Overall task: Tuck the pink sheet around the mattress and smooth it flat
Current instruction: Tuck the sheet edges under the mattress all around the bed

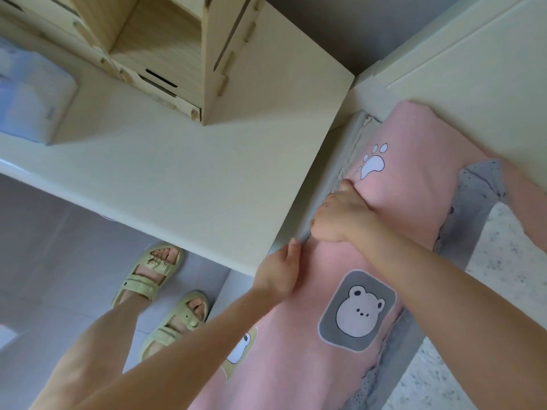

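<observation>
Beside the desk point(183, 173), pink sheet point(399, 202) with bear patch point(356, 310), rumpled

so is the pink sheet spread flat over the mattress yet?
No. The pink sheet covers only a strip along the desk-side edge; grey liner and speckled mattress top show beside it.
</observation>
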A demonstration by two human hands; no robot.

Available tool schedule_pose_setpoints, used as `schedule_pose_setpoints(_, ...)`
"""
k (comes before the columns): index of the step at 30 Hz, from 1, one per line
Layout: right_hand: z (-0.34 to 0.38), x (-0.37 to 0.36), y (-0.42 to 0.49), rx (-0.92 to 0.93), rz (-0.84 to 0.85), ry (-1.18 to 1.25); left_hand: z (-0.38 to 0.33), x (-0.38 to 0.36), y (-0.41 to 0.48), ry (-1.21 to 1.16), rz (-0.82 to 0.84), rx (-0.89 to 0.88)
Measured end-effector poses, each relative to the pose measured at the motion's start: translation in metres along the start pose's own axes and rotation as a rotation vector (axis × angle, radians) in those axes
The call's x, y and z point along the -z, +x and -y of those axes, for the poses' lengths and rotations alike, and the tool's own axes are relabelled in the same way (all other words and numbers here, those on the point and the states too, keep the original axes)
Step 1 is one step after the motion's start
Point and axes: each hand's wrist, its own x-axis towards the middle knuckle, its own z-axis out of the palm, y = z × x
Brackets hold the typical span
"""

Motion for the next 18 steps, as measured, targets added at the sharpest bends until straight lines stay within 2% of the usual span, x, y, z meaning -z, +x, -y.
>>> schedule_pose_setpoints(2,0.004,0.003,0.012,-0.015,0.082,-0.03,0.008,-0.003,-0.016,0.02,-0.026,-0.125)
schedule_pose_setpoints(5,0.002,0.009,0.015,-0.033,0.137,0.017,0.024,-0.005,-0.017,-0.181,0.116,-0.121)
schedule_pose_setpoints(9,-0.008,0.01,-0.011,-0.016,0.03,0.063,0.023,-0.013,-0.013,-0.204,-0.004,-0.198)
schedule_pose_setpoints(11,-0.015,0.005,-0.025,-0.002,-0.047,0.055,0.029,-0.015,-0.012,-0.233,0.084,-0.105)
schedule_pose_setpoints(14,-0.02,0.003,-0.033,-0.002,-0.057,0.03,0.036,-0.013,-0.007,-0.246,0.239,0.075)
schedule_pose_setpoints(18,-0.022,-0.001,-0.026,0.016,-0.116,0.129,0.039,-0.014,0.003,-0.219,0.318,0.181)
